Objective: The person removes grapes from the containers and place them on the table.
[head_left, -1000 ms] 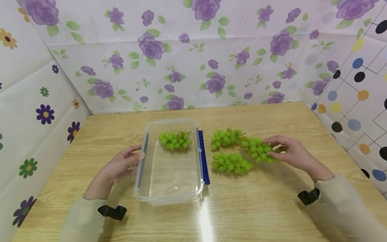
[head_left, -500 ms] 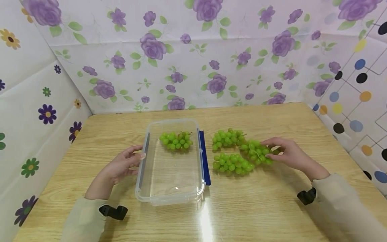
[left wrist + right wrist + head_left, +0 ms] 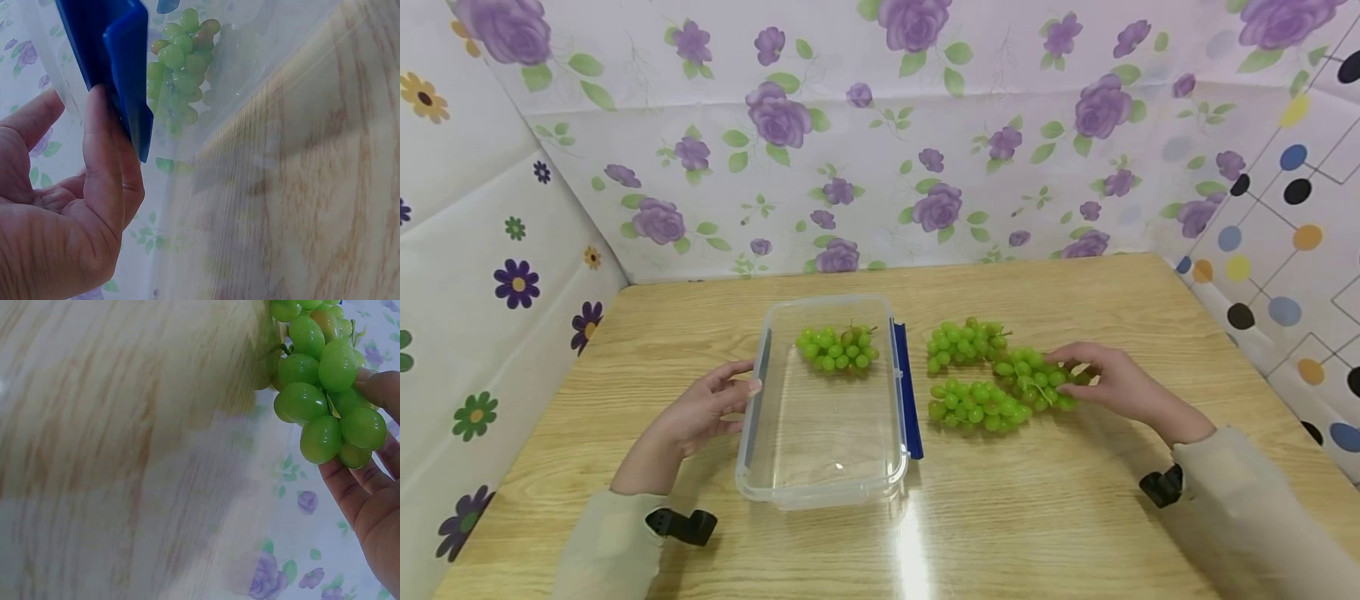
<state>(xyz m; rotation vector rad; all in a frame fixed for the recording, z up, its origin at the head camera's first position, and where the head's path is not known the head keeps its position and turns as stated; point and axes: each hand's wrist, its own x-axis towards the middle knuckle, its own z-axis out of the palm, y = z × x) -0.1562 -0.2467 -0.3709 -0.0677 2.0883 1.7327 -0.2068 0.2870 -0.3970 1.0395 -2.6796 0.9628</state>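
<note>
A clear plastic container (image 3: 823, 493) with blue clasps (image 3: 906, 392) sits on the wooden table (image 3: 1045, 525). One bunch of green grapes (image 3: 837, 347) lies at its far end. My left hand (image 3: 718, 404) rests against the container's left side, the thumb straight along the blue clasp (image 3: 122, 75). The boxed grapes (image 3: 181, 62) show through the wall. To the right my right hand (image 3: 1086, 375) holds the right end of a grape bunch (image 3: 1033, 379), its fingers (image 3: 369, 500) curled under the grapes (image 3: 325, 381). The bunch lies low against the table.
Two more grape bunches lie between the container and my right hand, one farther (image 3: 964, 340) and one nearer (image 3: 973, 404). Flowered sheets wall in the table at the back and left, a dotted one at the right.
My right hand has shifted its grape bunch slightly left, up against the two other bunches. The left hand and container have stayed put.
</note>
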